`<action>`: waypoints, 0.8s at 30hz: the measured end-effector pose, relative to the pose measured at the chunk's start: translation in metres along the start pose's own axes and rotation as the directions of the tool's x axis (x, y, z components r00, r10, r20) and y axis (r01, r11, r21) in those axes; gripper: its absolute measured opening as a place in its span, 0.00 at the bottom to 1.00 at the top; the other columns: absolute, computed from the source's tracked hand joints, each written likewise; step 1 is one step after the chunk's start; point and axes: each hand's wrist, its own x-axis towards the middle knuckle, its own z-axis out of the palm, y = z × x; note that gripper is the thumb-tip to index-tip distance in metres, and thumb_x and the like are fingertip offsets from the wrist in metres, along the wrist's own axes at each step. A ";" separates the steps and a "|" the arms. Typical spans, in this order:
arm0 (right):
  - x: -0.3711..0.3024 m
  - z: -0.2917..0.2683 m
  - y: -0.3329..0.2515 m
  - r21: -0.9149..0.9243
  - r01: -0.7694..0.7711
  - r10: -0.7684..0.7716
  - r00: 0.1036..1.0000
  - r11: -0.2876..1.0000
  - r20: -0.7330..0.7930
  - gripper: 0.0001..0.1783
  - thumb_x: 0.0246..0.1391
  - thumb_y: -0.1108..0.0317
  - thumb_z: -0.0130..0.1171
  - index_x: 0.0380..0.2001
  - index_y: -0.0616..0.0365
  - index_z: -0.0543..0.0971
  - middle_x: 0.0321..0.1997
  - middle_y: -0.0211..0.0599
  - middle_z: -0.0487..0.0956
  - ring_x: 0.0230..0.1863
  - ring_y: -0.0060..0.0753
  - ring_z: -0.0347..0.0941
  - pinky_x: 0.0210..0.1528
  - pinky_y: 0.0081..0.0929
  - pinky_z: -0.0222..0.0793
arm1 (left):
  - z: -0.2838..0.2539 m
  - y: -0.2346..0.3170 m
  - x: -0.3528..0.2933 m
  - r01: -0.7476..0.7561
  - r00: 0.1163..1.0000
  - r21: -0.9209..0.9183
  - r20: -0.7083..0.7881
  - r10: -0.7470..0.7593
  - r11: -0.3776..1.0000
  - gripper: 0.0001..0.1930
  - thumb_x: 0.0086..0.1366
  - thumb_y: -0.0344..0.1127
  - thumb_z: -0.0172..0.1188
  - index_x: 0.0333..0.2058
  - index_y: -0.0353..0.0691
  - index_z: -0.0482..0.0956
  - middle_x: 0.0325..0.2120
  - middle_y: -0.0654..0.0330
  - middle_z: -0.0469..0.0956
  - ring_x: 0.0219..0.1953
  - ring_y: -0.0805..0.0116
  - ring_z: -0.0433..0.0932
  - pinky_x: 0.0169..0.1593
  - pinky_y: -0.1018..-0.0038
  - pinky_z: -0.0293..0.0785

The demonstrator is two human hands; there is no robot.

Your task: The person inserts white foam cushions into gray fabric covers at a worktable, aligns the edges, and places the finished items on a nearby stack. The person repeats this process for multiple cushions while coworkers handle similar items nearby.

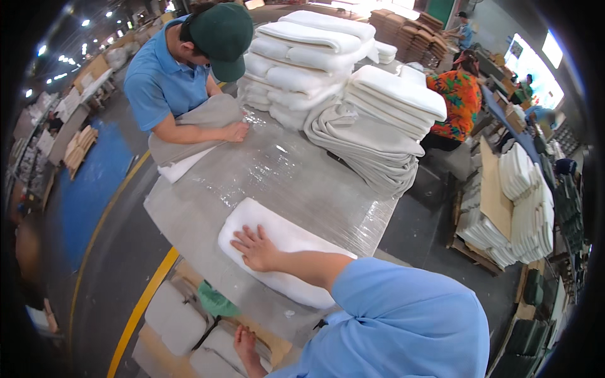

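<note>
My right hand [255, 247] lies flat, fingers spread, on a white foam pad [277, 252] at the near edge of a table [290, 176] wrapped in clear film. My left hand [246, 343] reaches down below the table edge, its fingers apart, touching a cardboard sheet [271, 340] beside white foam pieces [173, 318]; it holds nothing. A green cloth [216, 301] hangs just above that hand.
Across the table a person in a blue shirt and green cap [183, 69] presses on a grey cover over white foam [195, 129]. Stacked white pads [309, 57] and folded grey covers [372, 138] fill the far side. More foam stacks [523, 208] stand on the right, and a yellow floor line [142, 302] runs on the left.
</note>
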 end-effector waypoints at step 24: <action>0.072 -0.527 -0.202 -0.336 0.761 -0.822 0.563 0.555 -0.082 0.25 0.59 0.44 0.65 0.48 0.51 0.89 0.50 0.40 0.88 0.52 0.44 0.84 0.53 0.49 0.79 | 0.114 -0.083 -0.192 -0.077 0.993 0.141 0.100 0.063 0.987 0.23 0.79 0.38 0.55 0.69 0.38 0.69 0.60 0.48 0.77 0.55 0.55 0.81 0.58 0.63 0.76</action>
